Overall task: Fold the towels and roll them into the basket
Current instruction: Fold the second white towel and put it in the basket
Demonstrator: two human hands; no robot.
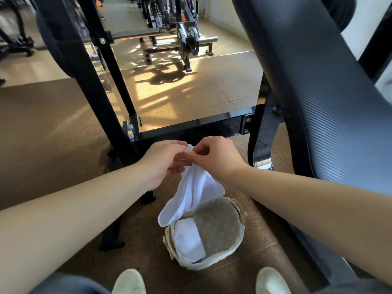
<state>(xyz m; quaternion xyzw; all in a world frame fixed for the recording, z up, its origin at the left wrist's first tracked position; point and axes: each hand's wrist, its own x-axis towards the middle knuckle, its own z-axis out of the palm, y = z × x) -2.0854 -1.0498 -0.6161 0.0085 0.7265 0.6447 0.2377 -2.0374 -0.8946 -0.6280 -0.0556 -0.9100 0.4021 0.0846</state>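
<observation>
1. Left hand (164, 161): fingers curled, pinching the top edge of a white towel (195, 194) from its left side.
2. Right hand (214, 159): fingers curled, pinching the same top edge just beside the left hand; fingertips of the two hands nearly meet.
3. The towel hangs down from the pinch, bunched and loosely draped. Its lower corner overlaps the near-left rim of the basket (238, 245).
4. The basket sits on the floor directly below the hands, between two pale shoes (129, 282). Light woven wall, beige dotted cloth lining.
5. Rolled white towel (188, 240) lies inside the basket, against its left wall.
6. Black metal frame (191, 127) of gym equipment crosses just beyond the hands; a dark padded bench (318, 102) rises at right.
7. Brown speckled floor (53, 134) underfoot; sunlit patches farther out.
</observation>
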